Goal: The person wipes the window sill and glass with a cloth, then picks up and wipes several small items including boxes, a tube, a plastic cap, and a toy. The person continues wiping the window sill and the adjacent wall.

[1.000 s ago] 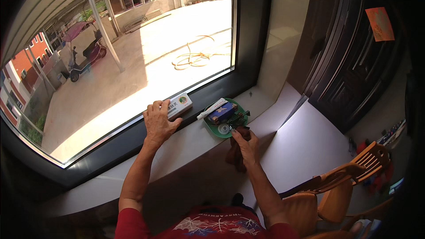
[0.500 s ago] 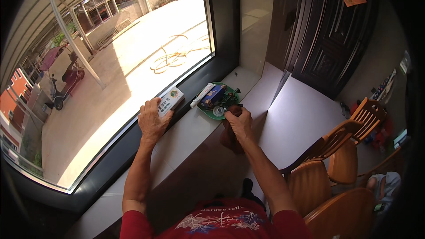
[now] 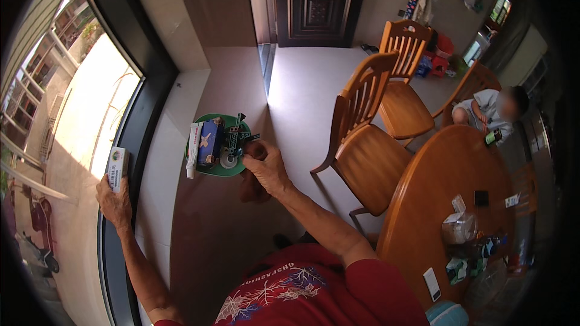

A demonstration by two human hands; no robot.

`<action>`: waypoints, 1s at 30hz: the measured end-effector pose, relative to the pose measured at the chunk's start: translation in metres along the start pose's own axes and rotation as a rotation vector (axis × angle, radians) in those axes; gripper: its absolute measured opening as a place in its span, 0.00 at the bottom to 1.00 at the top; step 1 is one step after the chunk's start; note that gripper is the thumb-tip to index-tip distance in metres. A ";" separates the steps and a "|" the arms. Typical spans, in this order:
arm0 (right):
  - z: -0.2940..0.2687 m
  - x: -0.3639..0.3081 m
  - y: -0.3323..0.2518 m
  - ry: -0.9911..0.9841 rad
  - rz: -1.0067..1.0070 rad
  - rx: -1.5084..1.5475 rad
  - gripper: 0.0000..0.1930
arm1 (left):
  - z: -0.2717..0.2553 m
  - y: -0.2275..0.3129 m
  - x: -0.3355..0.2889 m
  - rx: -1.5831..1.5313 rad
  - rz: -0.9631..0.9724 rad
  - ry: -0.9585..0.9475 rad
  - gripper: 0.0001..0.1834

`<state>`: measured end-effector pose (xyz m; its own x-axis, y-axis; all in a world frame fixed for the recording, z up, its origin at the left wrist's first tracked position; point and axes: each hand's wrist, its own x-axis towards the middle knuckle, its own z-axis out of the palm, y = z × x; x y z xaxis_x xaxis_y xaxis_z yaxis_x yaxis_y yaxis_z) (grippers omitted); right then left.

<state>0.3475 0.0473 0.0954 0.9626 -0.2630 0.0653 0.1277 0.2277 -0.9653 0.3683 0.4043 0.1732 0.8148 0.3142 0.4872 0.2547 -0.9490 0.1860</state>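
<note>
My left hand (image 3: 115,202) is closed round the lower end of a small white carton (image 3: 118,166), held beside the dark window frame. My right hand (image 3: 269,172) pinches a brown cloth (image 3: 254,188) that hangs below its fingers. Its fingertips are at the right rim of a round green tray (image 3: 222,171); I cannot tell whether they grip the rim too. In the tray are a white tube (image 3: 194,148), a dark blue box (image 3: 209,142), dark green block-like pieces (image 3: 235,137) and a round pale object (image 3: 228,158).
A tiled window sill (image 3: 160,163) runs along the left. Wooden chairs (image 3: 371,163) and a round wooden table (image 3: 423,193) with bags, bottles and a white phone-like slab (image 3: 431,284) stand right. A person (image 3: 486,108) sits behind the table. A dark door (image 3: 320,6) is at the back.
My view has swung right, bringing the table and the seated person into sight. The tray now sits farther from the carton and the window. Both hands keep their holds.
</note>
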 end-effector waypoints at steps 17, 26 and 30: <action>-0.283 -0.222 0.012 0.995 -0.097 0.194 0.05 | 0.044 -0.066 0.035 -0.089 0.121 0.051 0.34; -0.407 -0.287 0.036 1.428 -0.173 -0.058 0.10 | 0.012 0.098 -0.029 -0.386 0.370 0.038 0.28; -0.431 -0.283 0.039 1.509 -0.095 -0.074 0.11 | 0.004 0.191 -0.093 -0.603 0.485 -0.125 0.25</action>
<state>-0.0228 -0.2731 -0.0699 -0.1939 -0.9707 -0.1422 0.1177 0.1209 -0.9857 0.3430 0.1939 0.1601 0.8245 -0.1708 0.5394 -0.4421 -0.7895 0.4258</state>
